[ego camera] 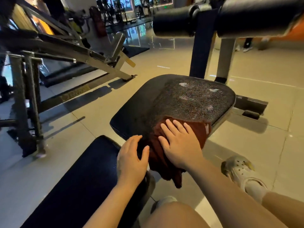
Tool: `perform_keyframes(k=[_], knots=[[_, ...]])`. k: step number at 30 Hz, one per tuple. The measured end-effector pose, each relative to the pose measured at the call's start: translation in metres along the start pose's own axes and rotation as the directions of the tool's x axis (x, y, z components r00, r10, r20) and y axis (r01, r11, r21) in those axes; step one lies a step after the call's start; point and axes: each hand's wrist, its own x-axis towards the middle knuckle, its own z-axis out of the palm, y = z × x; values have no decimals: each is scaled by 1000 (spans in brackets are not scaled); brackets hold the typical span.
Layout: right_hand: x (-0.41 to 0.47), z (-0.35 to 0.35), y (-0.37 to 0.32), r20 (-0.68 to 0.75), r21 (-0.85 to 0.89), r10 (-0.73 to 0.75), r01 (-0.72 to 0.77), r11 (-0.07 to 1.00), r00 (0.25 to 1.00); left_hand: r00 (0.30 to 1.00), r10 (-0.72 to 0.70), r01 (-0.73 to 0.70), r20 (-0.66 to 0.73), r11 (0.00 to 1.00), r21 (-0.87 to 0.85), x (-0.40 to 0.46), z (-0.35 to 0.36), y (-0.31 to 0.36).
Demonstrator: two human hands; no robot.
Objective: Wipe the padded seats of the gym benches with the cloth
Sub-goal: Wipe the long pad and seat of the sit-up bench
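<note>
where two hands (179, 143) press, one cloth (197, 132)

dim warm light — floor (164, 51) glare, edges warped

The right hand (179, 143) covers the middle of the cloth (199, 131), and the cloth hides the near edge of the seat pad (189, 99). The long bench pad (79, 183) is cut off by the bottom edge. The roller pads (246, 15) leave the top right corner. Far machines (115, 9) are blurred.
</note>
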Motion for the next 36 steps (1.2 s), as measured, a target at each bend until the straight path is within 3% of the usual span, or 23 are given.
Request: perform_keyframes(k=[5, 9, 15, 19, 25, 30, 34, 36], knots=[[-27, 8, 17, -173, 83, 267, -256, 963, 948, 1000, 11, -12, 24, 999, 33, -2, 0, 1], [-34, 20, 16, -278, 318, 427, -337, 886, 861, 999, 34, -35, 16, 999, 38, -1, 3, 0], [-44, 49, -33, -240, 823, 659, -211, 528, 713, 995, 97, -96, -35, 995, 29, 4, 9, -6], [-43, 60, -62, -142, 945, 756, -140, 295, 638, 986, 167, -166, -5, 985, 35, 3, 12, -7], [-65, 93, -102, -129, 958, 748, -113, 263, 651, 983, 182, -180, 32, 982, -59, 3, 11, -6], [-51, 91, -97, -98, 992, 780, 0, 124, 618, 983, 179, -177, 40, 983, -49, 3, 11, -9], [-31, 76, -53, -141, 987, 808, 20, 158, 571, 984, 175, -174, 40, 984, -31, 4, 12, -8], [-23, 66, -31, -153, 982, 797, 1, 188, 584, 983, 177, -176, 37, 984, -28, 5, 12, -7]])
